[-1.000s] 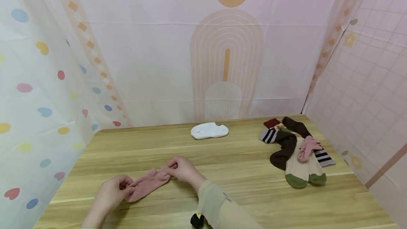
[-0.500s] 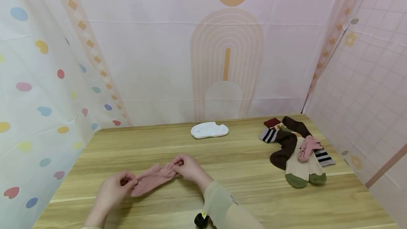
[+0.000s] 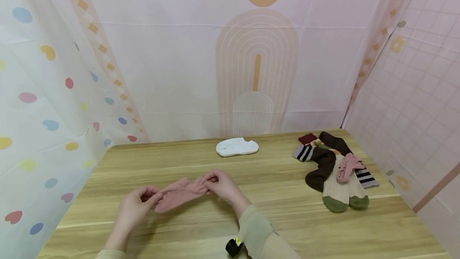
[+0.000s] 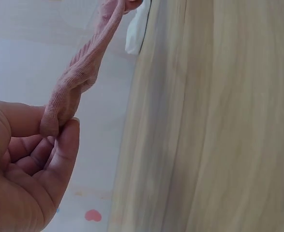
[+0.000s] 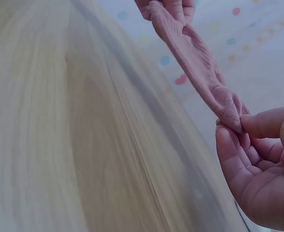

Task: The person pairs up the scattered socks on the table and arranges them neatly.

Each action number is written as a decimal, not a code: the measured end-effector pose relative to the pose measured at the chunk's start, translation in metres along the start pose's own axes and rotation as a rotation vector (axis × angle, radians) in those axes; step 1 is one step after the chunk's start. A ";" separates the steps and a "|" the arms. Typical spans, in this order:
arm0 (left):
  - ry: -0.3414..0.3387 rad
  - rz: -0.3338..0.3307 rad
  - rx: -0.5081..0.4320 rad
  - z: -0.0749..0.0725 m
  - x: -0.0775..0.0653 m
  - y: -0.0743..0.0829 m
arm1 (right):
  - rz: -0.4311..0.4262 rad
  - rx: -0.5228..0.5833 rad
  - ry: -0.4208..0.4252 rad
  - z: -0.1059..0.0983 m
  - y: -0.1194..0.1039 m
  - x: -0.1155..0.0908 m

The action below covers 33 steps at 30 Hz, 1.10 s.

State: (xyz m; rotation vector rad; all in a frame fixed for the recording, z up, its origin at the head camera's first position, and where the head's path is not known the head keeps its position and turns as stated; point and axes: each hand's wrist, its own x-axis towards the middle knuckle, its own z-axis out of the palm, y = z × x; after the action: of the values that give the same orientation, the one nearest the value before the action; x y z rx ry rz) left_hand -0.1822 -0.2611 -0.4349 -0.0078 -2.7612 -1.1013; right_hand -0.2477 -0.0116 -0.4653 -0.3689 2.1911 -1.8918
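A pink sock (image 3: 181, 194) is stretched between both hands above the wooden table. My left hand (image 3: 137, 205) pinches its left end between thumb and forefinger; the left wrist view shows that pinch on the ribbed pink sock (image 4: 86, 67) up close. At the other end, my right hand (image 3: 224, 187) pinches the sock with thumb and fingertips, and in the right wrist view the fabric of the sock (image 5: 195, 58) runs up toward the left hand. The sock slants, its right end farther back than its left.
A white sock (image 3: 237, 147) lies near the table's back edge. At the right is a pile of socks: dark brown striped ones (image 3: 320, 167), cream ones with green toes (image 3: 336, 187) and a bunched pink one (image 3: 349, 168). A black object (image 3: 233, 247) is by the right sleeve.
Both hands have moved together to the right and slightly farther back, carrying the pink sock between them. The white sock and the pile stay put.
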 end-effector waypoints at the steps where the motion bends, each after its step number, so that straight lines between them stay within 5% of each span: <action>1: 0.010 0.001 -0.015 0.002 0.001 0.001 | 0.003 0.011 0.009 -0.002 0.001 0.000; 8: 0.054 0.037 -0.074 0.017 0.007 0.013 | -0.018 0.074 0.062 -0.017 0.006 -0.003; 19: 0.023 0.033 -0.125 0.045 0.017 0.027 | -0.034 0.064 0.128 -0.044 -0.015 -0.024; 33: 0.034 0.059 -0.191 0.079 0.042 0.051 | -0.019 -0.006 0.249 -0.081 0.017 -0.013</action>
State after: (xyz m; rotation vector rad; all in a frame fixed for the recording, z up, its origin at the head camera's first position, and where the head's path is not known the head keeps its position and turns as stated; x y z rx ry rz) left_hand -0.2327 -0.1723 -0.4501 -0.0933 -2.5976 -1.3313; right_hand -0.2622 0.0704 -0.4706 -0.1625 2.3548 -2.0389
